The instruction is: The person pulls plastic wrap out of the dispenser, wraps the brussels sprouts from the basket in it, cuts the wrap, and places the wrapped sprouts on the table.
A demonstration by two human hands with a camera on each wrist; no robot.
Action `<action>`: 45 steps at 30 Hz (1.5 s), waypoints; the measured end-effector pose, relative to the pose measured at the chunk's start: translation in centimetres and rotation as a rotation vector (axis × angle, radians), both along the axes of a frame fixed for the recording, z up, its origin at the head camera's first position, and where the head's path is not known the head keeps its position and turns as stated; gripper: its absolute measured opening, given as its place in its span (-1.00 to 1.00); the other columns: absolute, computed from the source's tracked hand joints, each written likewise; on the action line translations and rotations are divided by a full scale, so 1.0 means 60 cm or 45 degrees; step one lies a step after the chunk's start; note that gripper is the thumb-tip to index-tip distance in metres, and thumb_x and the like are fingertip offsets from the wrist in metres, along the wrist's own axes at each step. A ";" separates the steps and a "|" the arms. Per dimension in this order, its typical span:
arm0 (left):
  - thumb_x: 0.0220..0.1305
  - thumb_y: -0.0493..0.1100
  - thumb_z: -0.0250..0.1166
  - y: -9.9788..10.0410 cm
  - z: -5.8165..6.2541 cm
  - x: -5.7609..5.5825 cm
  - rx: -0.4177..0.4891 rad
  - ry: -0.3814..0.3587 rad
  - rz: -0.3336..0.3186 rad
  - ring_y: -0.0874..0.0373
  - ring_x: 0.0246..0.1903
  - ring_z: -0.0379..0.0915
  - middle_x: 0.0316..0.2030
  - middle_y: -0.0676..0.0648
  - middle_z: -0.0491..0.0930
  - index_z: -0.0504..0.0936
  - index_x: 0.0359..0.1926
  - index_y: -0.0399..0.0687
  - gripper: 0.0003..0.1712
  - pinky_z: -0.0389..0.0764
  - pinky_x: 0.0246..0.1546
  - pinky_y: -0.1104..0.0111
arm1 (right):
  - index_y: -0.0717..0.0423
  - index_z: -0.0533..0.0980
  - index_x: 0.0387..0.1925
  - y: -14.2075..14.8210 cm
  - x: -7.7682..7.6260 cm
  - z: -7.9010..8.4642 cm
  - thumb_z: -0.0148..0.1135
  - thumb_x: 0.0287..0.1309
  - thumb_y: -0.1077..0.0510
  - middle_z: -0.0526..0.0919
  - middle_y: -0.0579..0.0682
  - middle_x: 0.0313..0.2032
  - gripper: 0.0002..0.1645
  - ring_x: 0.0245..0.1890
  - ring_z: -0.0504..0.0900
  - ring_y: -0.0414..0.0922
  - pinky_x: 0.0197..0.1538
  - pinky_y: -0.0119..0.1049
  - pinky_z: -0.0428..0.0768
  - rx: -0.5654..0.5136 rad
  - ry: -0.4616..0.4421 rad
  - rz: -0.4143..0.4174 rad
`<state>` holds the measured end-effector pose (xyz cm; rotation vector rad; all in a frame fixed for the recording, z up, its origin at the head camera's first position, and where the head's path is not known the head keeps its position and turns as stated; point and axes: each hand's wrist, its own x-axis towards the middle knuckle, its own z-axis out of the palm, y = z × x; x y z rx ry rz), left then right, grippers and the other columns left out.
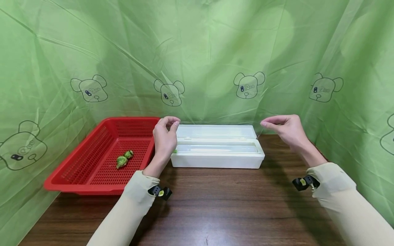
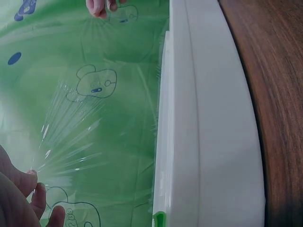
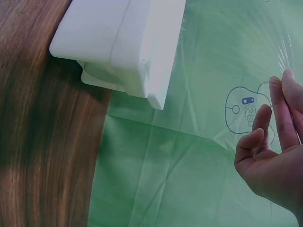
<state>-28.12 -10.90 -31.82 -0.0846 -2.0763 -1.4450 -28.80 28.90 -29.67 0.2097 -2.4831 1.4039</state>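
Note:
A sheet of clear cling film (image 2: 71, 127) is stretched between my two hands, its creases fanning out from the pinched corners. With thumb and fingers my left hand (image 1: 165, 138) pinches one corner, above the left end of a white cling film dispenser (image 1: 215, 161). My right hand (image 1: 288, 131) pinches the other corner, out past the dispenser's right end; in the right wrist view creases (image 3: 284, 54) run from its fingertips. The dispenser's lid (image 1: 215, 130) is tipped back, and a small green tab (image 2: 160, 219) shows at its left end. In the head view the film is barely visible.
A red perforated basket (image 1: 86, 188) stands left of the dispenser, close by my left hand. Two small green vegetables (image 1: 121, 161) lie in it. Green curtains (image 1: 209, 51) printed with bear faces hang behind and at both sides of the brown wooden table (image 1: 221, 205).

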 end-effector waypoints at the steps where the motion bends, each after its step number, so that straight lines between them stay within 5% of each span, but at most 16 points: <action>1: 0.50 -0.28 0.31 0.000 0.001 0.001 0.002 0.003 -0.001 0.05 -0.14 0.47 -0.20 -0.08 0.63 0.78 -0.11 -0.11 -0.89 0.39 -0.04 0.21 | 0.21 0.74 0.04 0.000 0.001 0.002 0.53 0.26 -0.06 0.82 -0.24 -0.16 -0.52 -0.03 0.65 -0.31 0.03 -0.44 0.51 -0.001 -0.001 0.001; 45: 0.45 -0.34 0.33 -0.004 0.057 0.033 0.041 0.102 -0.041 0.13 -0.19 0.45 -0.24 -0.10 0.61 0.78 -0.12 -0.17 -0.89 0.42 -0.19 0.30 | 0.21 0.76 -0.04 -0.003 0.041 0.061 0.55 0.25 -0.05 0.82 -0.27 -0.24 -0.56 -0.11 0.72 -0.25 0.04 -0.49 0.51 -0.017 0.102 -0.003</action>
